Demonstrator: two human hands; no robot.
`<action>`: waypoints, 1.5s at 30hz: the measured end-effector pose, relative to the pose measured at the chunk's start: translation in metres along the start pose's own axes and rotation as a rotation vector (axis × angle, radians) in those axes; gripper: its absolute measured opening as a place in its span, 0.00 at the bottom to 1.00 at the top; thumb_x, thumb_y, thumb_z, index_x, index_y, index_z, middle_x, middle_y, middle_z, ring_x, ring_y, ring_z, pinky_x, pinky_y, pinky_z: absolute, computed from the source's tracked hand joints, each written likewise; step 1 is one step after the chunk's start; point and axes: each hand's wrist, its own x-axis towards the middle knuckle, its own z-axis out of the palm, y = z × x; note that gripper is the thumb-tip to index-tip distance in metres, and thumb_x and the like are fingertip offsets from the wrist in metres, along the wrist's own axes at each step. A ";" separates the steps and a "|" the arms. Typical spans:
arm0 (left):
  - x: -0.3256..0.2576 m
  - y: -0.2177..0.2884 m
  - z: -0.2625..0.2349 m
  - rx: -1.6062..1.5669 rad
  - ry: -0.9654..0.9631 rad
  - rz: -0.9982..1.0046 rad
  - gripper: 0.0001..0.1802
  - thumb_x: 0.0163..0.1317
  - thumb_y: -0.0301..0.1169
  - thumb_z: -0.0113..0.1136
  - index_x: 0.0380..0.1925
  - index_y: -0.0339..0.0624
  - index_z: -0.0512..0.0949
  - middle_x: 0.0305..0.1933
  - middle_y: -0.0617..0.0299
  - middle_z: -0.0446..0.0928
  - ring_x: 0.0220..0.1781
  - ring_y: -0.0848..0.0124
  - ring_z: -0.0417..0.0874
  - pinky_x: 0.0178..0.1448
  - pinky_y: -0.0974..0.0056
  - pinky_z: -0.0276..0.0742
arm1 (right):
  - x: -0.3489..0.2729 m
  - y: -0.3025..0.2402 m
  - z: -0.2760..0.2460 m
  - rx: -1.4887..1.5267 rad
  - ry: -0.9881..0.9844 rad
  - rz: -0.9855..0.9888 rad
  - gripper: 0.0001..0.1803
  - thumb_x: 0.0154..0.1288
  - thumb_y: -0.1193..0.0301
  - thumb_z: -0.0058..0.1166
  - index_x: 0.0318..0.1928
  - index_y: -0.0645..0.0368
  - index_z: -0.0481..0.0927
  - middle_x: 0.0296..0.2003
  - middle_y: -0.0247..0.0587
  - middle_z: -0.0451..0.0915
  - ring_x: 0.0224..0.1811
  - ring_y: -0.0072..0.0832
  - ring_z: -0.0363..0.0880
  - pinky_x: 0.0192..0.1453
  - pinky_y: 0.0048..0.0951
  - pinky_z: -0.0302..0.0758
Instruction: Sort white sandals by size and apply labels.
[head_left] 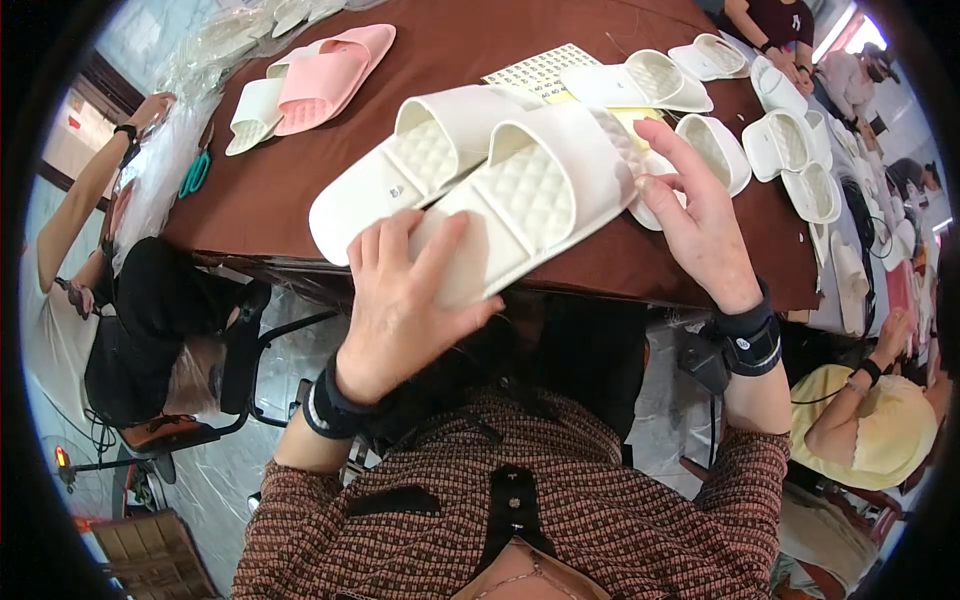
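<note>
A pair of white slippers (pixel 480 250), with quilted insoles and broad straps, is held tilted above the table's front edge. My left hand (pixel 400 290) grips them at the heel end, its fingers spread over the insoles and the thumb along the near slipper's edge. At their toe end is my right hand (pixel 700 220). Its index finger stretches out, while the thumb and another finger come together beside the near slipper's toe. Whatever lies between those fingertips is too small to make out. Behind the slippers lies a sheet of small stickers (pixel 540 70), partly covered.
The table (pixel 450 50) is brown. On it lie a pink slipper (pixel 335 80), a white slipper (pixel 255 110), teal scissors (pixel 196 172) and several white slippers (pixel 655 80) at right. Clear plastic wrap (pixel 170 150) hangs along the left. Other people sit on both sides.
</note>
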 end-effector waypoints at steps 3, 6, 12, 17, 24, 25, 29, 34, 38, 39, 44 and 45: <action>0.018 -0.012 0.008 0.024 0.059 -0.002 0.41 0.36 0.40 0.78 0.55 0.44 0.76 0.54 0.48 0.71 0.56 0.50 0.71 0.61 0.50 0.64 | 0.008 -0.006 0.008 -0.004 -0.014 -0.065 0.24 0.68 0.72 0.52 0.64 0.60 0.69 0.60 0.43 0.75 0.56 0.31 0.76 0.57 0.33 0.73; 0.037 -0.025 0.018 0.062 0.088 -0.009 0.37 0.42 0.42 0.76 0.54 0.44 0.76 0.53 0.47 0.72 0.55 0.50 0.71 0.61 0.49 0.64 | 0.018 -0.012 0.017 -0.014 -0.041 -0.112 0.26 0.67 0.71 0.54 0.64 0.59 0.69 0.59 0.46 0.75 0.53 0.33 0.77 0.55 0.30 0.74; 0.034 -0.027 0.024 -0.002 0.096 0.009 0.32 0.48 0.41 0.74 0.54 0.43 0.78 0.57 0.49 0.73 0.60 0.50 0.71 0.65 0.49 0.63 | 0.037 -0.008 0.036 -0.002 -0.130 -0.099 0.25 0.65 0.72 0.54 0.63 0.61 0.69 0.56 0.51 0.75 0.55 0.43 0.75 0.59 0.36 0.73; 0.023 -0.068 0.014 0.119 0.254 -0.129 0.26 0.55 0.40 0.70 0.52 0.42 0.78 0.58 0.49 0.74 0.62 0.51 0.71 0.65 0.49 0.62 | 0.045 0.007 0.041 -0.069 -0.138 -0.170 0.25 0.64 0.73 0.53 0.61 0.63 0.69 0.56 0.55 0.74 0.62 0.50 0.70 0.66 0.42 0.68; 0.015 -0.110 0.014 0.061 0.238 -0.267 0.19 0.59 0.41 0.66 0.47 0.43 0.80 0.54 0.53 0.75 0.57 0.54 0.73 0.61 0.51 0.64 | 0.055 0.012 0.052 -0.194 -0.094 -0.280 0.27 0.64 0.74 0.52 0.64 0.62 0.67 0.61 0.54 0.70 0.63 0.44 0.69 0.64 0.37 0.69; 0.016 -0.104 0.014 0.056 0.234 -0.244 0.19 0.59 0.41 0.66 0.46 0.43 0.80 0.52 0.53 0.75 0.55 0.54 0.73 0.59 0.52 0.65 | 0.056 0.010 0.053 -0.186 -0.090 -0.275 0.26 0.62 0.74 0.52 0.62 0.65 0.67 0.60 0.57 0.70 0.65 0.53 0.66 0.70 0.43 0.64; 0.013 -0.075 0.013 0.017 0.218 -0.187 0.18 0.58 0.40 0.67 0.45 0.43 0.80 0.45 0.55 0.72 0.49 0.56 0.73 0.52 0.54 0.65 | 0.071 0.025 0.052 -0.250 -0.055 -0.308 0.26 0.61 0.75 0.52 0.61 0.66 0.68 0.59 0.58 0.72 0.64 0.52 0.68 0.70 0.42 0.65; 0.002 -0.057 0.008 0.003 0.174 -0.202 0.17 0.57 0.36 0.67 0.45 0.43 0.80 0.45 0.55 0.73 0.50 0.56 0.73 0.54 0.55 0.65 | 0.081 0.022 0.052 -0.126 -0.097 -0.207 0.26 0.61 0.74 0.50 0.60 0.69 0.70 0.58 0.59 0.74 0.62 0.50 0.71 0.67 0.39 0.68; 0.002 -0.057 0.008 -0.016 0.182 -0.185 0.18 0.56 0.36 0.68 0.45 0.42 0.80 0.47 0.56 0.72 0.51 0.57 0.72 0.55 0.55 0.64 | 0.081 0.023 0.053 -0.134 -0.091 -0.192 0.27 0.62 0.72 0.51 0.61 0.69 0.69 0.59 0.58 0.73 0.63 0.46 0.71 0.66 0.37 0.69; 0.003 -0.057 0.008 -0.013 0.182 -0.188 0.18 0.56 0.36 0.68 0.45 0.42 0.80 0.47 0.56 0.72 0.51 0.57 0.72 0.55 0.55 0.64 | 0.080 0.022 0.053 -0.131 -0.093 -0.193 0.27 0.62 0.72 0.51 0.61 0.69 0.69 0.59 0.58 0.73 0.63 0.46 0.71 0.66 0.37 0.69; 0.007 -0.060 0.006 -0.082 0.175 -0.115 0.16 0.54 0.29 0.65 0.45 0.43 0.80 0.51 0.56 0.72 0.55 0.56 0.71 0.59 0.54 0.64 | 0.079 0.015 0.051 -0.057 -0.115 -0.102 0.28 0.63 0.72 0.51 0.63 0.68 0.68 0.59 0.54 0.74 0.61 0.40 0.74 0.64 0.34 0.70; 0.010 -0.059 0.008 -0.080 0.172 -0.116 0.16 0.54 0.29 0.65 0.45 0.43 0.80 0.51 0.56 0.72 0.55 0.56 0.71 0.59 0.54 0.64 | 0.079 0.017 0.050 -0.053 -0.115 -0.101 0.28 0.63 0.72 0.51 0.63 0.68 0.68 0.59 0.54 0.74 0.61 0.40 0.74 0.64 0.34 0.70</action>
